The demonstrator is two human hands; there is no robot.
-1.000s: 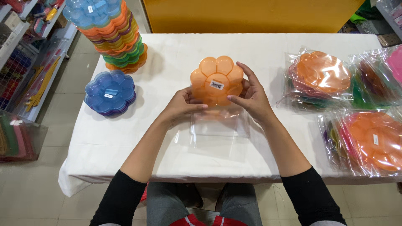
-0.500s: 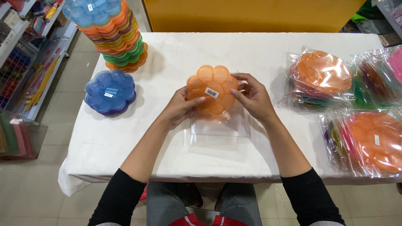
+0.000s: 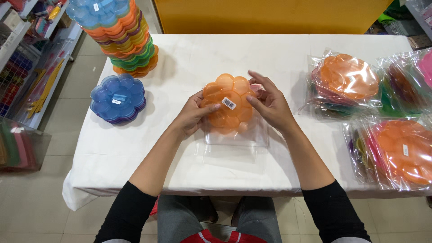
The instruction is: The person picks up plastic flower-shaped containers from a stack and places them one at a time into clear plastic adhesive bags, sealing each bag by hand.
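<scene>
**Inspector A:** Head view, the only one on record. Report the hands.

**Inspector B:** Left hand holds the orange flower-shaped tray by its left edge, thumb laid across the face near a small white sticker. Its grip is clamped on the tray. Right hand sits at the tray's right edge, palm toward it, fingers spread and partly lifted; its grip is apart, touching the rim at most.

**Inspector A:** Position of the tray?

**Inspector B:** Raised and tilted toward the camera, above the middle of the worktop, which carries a white cloth. The tray's lower edge sits in or just over the mouth of a clear plastic bag lying flat near the front edge; I cannot tell which.

**Inspector A:** Surroundings?

**Inspector B:** To the left, a short stack of blue flower trays, well apart from the hands. At the far left corner, a tall stack of mixed-colour trays, blue on top, then orange, purple and green, leaning slightly. To the right, bagged tray sets: one with orange uppermost, one at the near right with orange uppermost, and another at the far right edge whose colours are blurred by glare.

**Inspector A:** Anything further?

**Inspector B:** Black sleeves on both forearms. Shelving with goods stands on the floor at far left.
</scene>
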